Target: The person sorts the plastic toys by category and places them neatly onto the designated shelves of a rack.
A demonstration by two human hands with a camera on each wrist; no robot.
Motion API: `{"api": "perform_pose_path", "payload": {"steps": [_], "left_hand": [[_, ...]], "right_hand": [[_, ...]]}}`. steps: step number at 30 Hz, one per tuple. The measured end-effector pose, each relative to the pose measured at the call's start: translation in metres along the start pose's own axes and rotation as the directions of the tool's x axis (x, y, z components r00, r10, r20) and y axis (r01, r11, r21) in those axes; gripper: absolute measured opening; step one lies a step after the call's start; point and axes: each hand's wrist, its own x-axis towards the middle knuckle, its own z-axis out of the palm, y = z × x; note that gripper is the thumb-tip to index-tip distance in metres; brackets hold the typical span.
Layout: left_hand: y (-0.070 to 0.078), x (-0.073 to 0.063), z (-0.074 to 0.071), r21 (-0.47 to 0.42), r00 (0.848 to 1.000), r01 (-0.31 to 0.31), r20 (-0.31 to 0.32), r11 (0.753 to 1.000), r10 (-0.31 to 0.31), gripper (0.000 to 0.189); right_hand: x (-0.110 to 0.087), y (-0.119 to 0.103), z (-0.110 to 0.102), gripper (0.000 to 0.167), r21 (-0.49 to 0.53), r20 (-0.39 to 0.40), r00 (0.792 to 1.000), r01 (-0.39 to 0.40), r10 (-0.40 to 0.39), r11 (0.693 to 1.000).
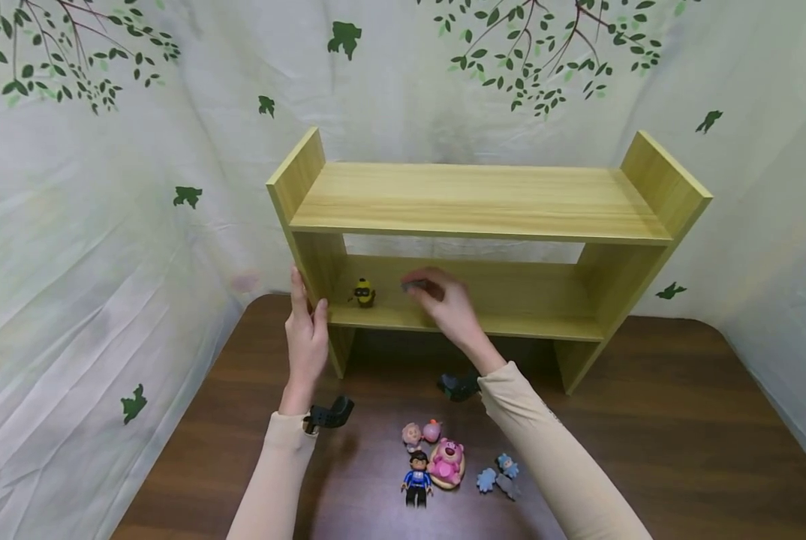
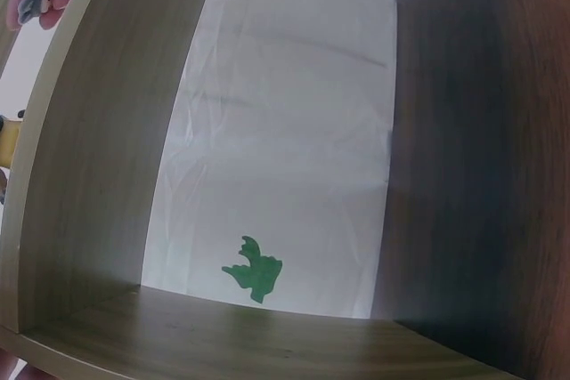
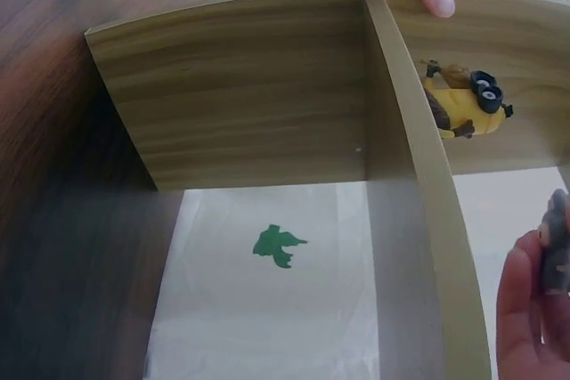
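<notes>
A small grey figurine [image 1: 414, 284] is pinched between the thumb and fingers of my right hand [image 1: 453, 307], just above the shelf's middle board. My left hand [image 1: 307, 337] holds the left side panel [image 3: 258, 86] of the wooden shelf [image 1: 477, 199]; its thumb comes over the panel's edge in the right wrist view, with the other fingers on the outer side. Between the hands, a yellow figure with black goggles [image 1: 364, 293] stands on the middle board near the left end. The right wrist view shows the same grey figurine [image 3: 554, 251] at its right edge.
On the brown table [image 1: 660, 435] in front lie a pink bear [image 1: 446, 463], a doll in blue [image 1: 416, 480], two small pink figures [image 1: 422, 433] and several blue and grey pieces [image 1: 500, 478]. A leaf-patterned cloth [image 1: 403, 90] hangs behind the shelf.
</notes>
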Motion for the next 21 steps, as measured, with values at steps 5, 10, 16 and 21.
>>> {"api": "perform_pose_path", "payload": {"steps": [5,10,16,21], "left_hand": [[0.0011,-0.0001,0.0027,-0.002,1.0,-0.007,-0.008,1.0,0.007,0.075],[0.0012,0.0002,0.0011,0.004,1.0,0.006,-0.002,1.0,-0.006,0.074],[-0.0007,0.0,0.0016,0.004,1.0,-0.003,-0.007,1.0,0.003,0.074],[-0.0012,0.0004,0.0017,0.004,1.0,-0.012,-0.011,1.0,0.013,0.076]], "right_hand": [[-0.0001,0.0012,-0.0015,0.022,0.047,-0.007,0.999,-0.033,0.033,0.998],[0.002,-0.0003,0.0001,0.025,0.09,-0.002,0.997,-0.075,0.076,0.993],[0.0009,-0.0016,0.0003,0.023,0.057,-0.015,0.999,-0.04,0.041,0.998],[0.0014,-0.001,-0.0004,0.023,0.026,-0.028,0.999,-0.015,0.015,1.0]]}}
